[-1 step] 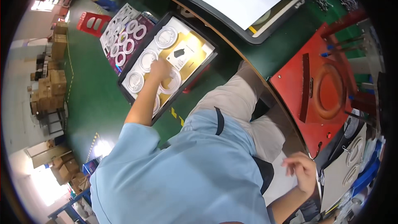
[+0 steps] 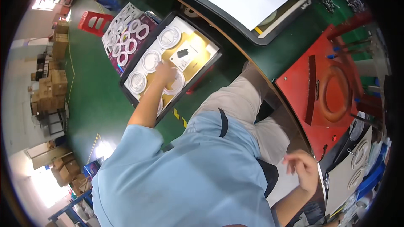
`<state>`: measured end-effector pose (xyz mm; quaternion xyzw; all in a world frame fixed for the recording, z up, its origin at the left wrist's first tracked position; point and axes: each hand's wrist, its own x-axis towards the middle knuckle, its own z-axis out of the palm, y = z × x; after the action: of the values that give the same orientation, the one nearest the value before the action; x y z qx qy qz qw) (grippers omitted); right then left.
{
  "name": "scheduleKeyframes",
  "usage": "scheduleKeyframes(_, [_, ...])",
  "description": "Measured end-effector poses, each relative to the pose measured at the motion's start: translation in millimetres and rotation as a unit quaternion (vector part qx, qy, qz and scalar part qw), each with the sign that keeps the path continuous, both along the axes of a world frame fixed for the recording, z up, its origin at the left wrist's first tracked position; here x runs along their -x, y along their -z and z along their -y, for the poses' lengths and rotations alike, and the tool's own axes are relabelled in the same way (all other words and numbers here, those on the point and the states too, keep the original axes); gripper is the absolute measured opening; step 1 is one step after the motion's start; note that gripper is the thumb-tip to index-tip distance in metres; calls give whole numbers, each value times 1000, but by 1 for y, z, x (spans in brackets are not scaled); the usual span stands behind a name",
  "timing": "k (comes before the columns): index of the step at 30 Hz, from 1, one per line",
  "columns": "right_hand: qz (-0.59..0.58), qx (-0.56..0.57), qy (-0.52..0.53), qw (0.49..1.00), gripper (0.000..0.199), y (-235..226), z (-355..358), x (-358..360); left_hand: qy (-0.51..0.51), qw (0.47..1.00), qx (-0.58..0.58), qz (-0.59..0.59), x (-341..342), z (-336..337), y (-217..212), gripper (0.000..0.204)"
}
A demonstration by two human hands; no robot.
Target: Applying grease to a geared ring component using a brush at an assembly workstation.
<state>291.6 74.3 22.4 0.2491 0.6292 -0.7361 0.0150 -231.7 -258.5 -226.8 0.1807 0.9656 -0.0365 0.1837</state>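
My left hand (image 2: pixel 165 72) reaches over a black-rimmed tray (image 2: pixel 126 87) to my left. It covers part of a white ring-shaped piece (image 2: pixel 178 82); its fingers are blurred, so whether they grip anything is unclear. Other white round pieces lie in the tray, among them one at the far end (image 2: pixel 169 37), one in the middle (image 2: pixel 150 60) and one by the left rim (image 2: pixel 136 83). Under them is a yellow-and-white printed sheet (image 2: pixel 198 47). My right hand (image 2: pixel 304 170) hovers beside the bench edge, fingers loosely bent and apart, holding nothing.
Beyond the tray, a stack of printed sheets (image 2: pixel 145 21) carries several white rings. A red stool (image 2: pixel 95 23) stands behind it. A bench with a green top (image 2: pixel 269 59) bears a paper-covered tray (image 2: pixel 235 0) and a red machine plate (image 2: pixel 299 84). Cardboard boxes (image 2: pixel 58 83) line the left wall.
My left hand has shifted slightly over the ring-shaped piece. My right hand has moved a little to the left and up. The tray and its pieces look the same.
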Motion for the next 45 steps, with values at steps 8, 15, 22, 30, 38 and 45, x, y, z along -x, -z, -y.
scheduleKeyframes(8, [79, 21, 54, 995, 25, 27, 28, 73, -97, 990, -92, -44, -90, -17, -15, 78])
scheduleKeyframes(15, [69, 13, 69, 995, 22, 32, 37, 82, -95, 961, -227, 125, -58, -7, -52, 69])
scheduleKeyframes(22, [23, -58, 128, 990, 19, 12, 39, 71, 95, 701, -484, 515, -75, -107, -270, 41])
scheduleKeyframes(30, [-110, -129, 289, 942, 25, -21, 45, 66, 410, 599, -576, 376, -200, -246, -303, 55])
scheduleKeyframes(38, [-106, -261, 417, 864, 26, -21, 33, 51, 605, 575, -538, 119, -279, -326, -249, 40])
scheduleKeyframes(45, [-13, -618, 308, 723, 36, -24, 4, 77, 490, 567, -635, 185, -245, -309, -268, 28])
